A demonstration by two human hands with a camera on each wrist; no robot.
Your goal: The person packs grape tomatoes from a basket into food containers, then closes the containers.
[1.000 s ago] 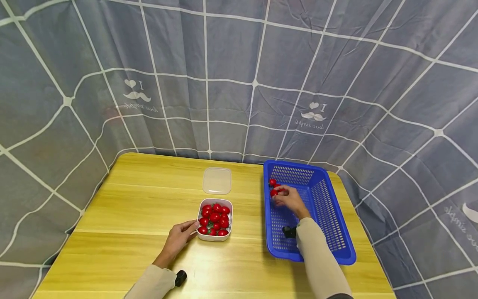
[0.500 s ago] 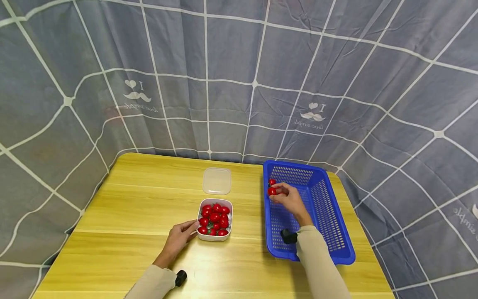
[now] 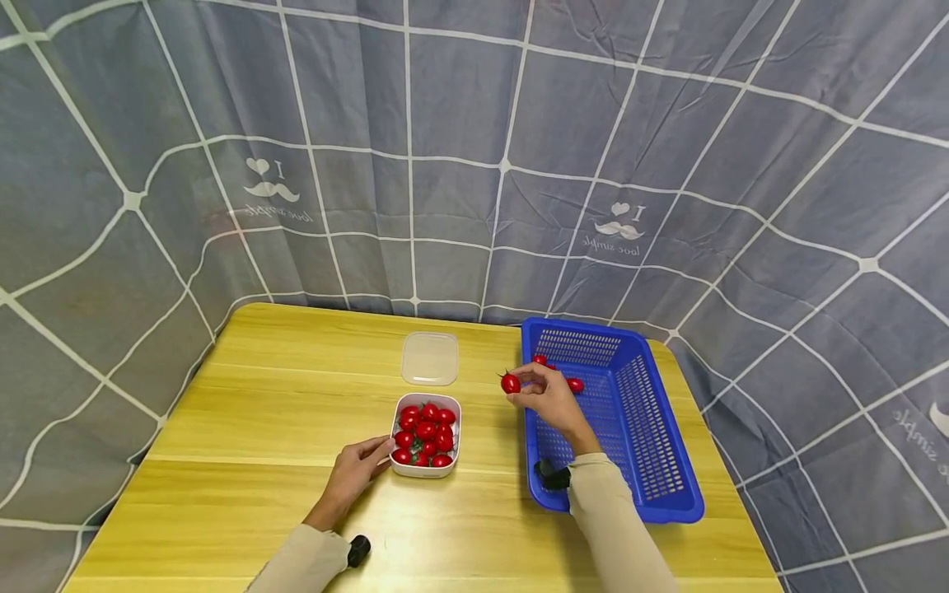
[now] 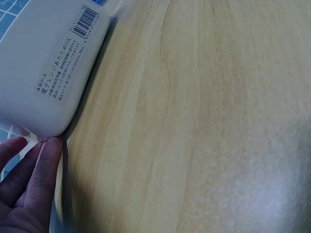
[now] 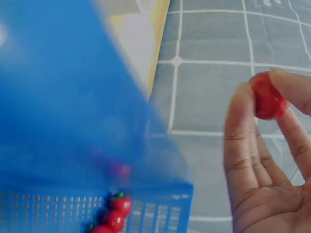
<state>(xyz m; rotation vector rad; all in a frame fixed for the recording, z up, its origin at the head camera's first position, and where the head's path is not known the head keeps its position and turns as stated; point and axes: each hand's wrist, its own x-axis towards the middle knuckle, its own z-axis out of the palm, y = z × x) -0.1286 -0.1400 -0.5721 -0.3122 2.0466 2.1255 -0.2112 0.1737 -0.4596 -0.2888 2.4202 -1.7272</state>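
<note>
A red cherry tomato (image 3: 510, 383) with a green stem is pinched between the thumb and fingers of my right hand (image 3: 552, 402), over the left rim of the blue basket (image 3: 670, 412). In the right wrist view the tomato (image 5: 266, 97) sits at the fingertips. My left hand (image 3: 352, 478) touches the left side of a small white box (image 3: 426, 473) packed with several cherry tomatoes (image 3: 426, 431). The left wrist view shows its straight fingers (image 4: 43, 174) against the lower corner of the labelled box (image 4: 29, 63). A few more tomatoes (image 3: 575, 385) lie in the basket, partly behind my right hand.
Behind the box lies a translucent square lid (image 3: 430, 359) on the yellow wooden table (image 3: 296, 395). A grey curtain (image 3: 460, 198) with white lines hangs along the table's back and sides.
My right hand has picked a cherry tomato up from the basket and moved left with it to the basket's rim. The left hand and the box have stayed put.
</note>
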